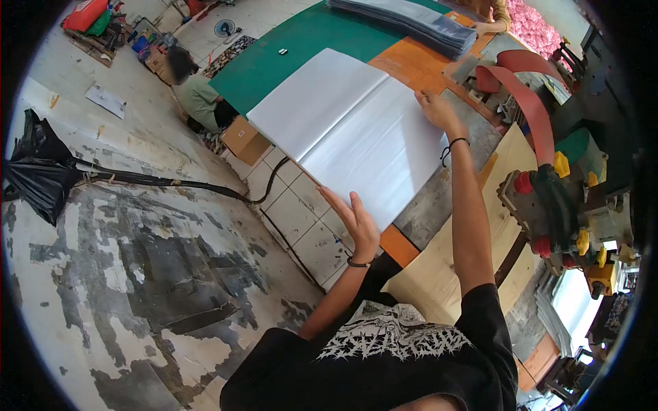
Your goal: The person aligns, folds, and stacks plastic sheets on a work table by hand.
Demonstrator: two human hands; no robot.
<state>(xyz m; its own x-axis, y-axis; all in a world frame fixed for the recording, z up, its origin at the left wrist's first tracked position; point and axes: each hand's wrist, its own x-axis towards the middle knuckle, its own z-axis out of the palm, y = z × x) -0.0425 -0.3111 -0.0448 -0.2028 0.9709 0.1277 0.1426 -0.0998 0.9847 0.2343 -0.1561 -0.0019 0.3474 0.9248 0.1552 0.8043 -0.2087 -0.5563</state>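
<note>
A stack of shiny, whitish plastic sheets (380, 157) lies across the table's edge, with a dark seam line running over its middle. My left hand (355, 222) rests along the near left edge of the stack, fingers stretched out and thumb apart. At the right edge, my right hand (441, 113) has its fingers bent onto the sheets and appears to grip the border; the fingertips are partly hidden.
A green tabletop (274, 79) carries another pile of plastic sheets (411, 27). A machine (548, 212) with a red belt (524, 103) stands right. One person (199, 103) sits at the left; another person's hand (488, 27) is at the far pile. Black cables (171, 183) line the wall.
</note>
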